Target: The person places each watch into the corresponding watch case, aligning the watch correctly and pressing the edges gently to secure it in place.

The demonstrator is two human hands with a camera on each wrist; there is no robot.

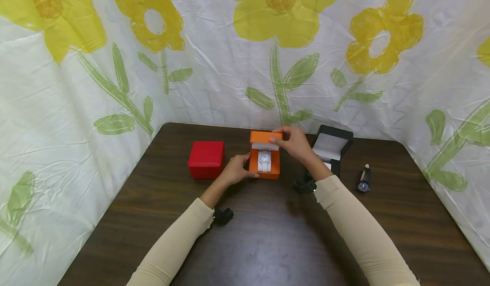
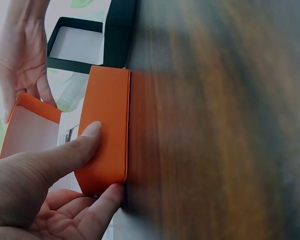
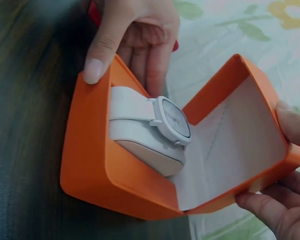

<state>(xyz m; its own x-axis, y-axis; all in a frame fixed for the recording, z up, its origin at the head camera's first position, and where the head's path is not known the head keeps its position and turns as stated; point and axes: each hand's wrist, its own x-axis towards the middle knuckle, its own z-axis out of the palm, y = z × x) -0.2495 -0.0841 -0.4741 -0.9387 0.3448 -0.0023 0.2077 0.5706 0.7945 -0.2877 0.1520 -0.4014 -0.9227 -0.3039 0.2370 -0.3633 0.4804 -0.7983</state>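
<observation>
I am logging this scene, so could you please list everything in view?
orange box: 1, orange, table centre, lid open
white watch: 1, white, on the cushion inside the orange box
red box: 1, red, closed, beside the orange box on the left hand's side
black box: 1, black, open, on the right hand's side
dark watch: 1, dark, lying beyond the black box
table: 1, dark brown wood
curtain: 1, white with yellow flowers, behind
left hand: 1, holds the box base
right hand: 1, holds the lid
</observation>
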